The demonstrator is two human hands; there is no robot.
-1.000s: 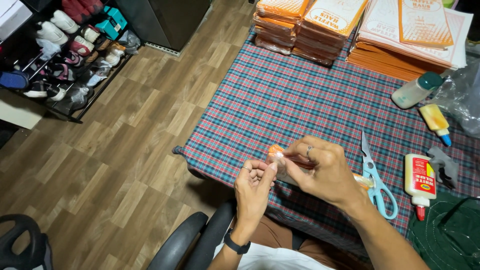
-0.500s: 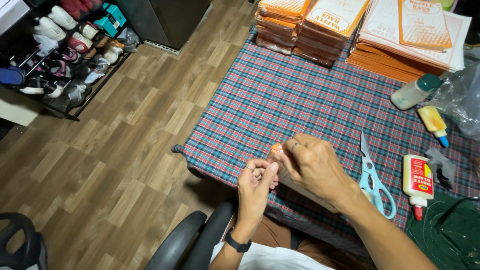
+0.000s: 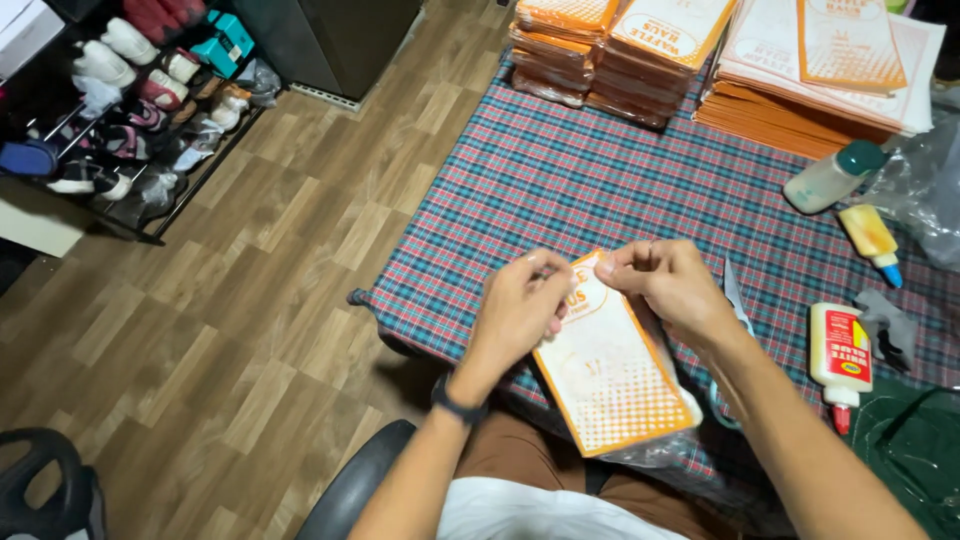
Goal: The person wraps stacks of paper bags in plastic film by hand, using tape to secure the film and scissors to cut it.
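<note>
Pinching the orange paper bag's (image 3: pixel 610 370) top edge (over the table's near edge), both hands' (image 3: pixel 520 310) (image 3: pixel 665 285) grip stays narrow.

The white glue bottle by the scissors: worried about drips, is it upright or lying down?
Lying down: the white glue bottle rests flat on the plaid tablecloth, red tip toward the person.

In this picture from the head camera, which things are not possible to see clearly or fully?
- Scissors: head view, only one blade tip shows; the right hand and forearm cover the rest.
- Orange and white paper bag: its top edge is hidden under the grip of the left hand and the right hand.
- Shoes on the rack: too small to tell apart.
- Black object at the lower left: cut off by the frame edge.
</note>
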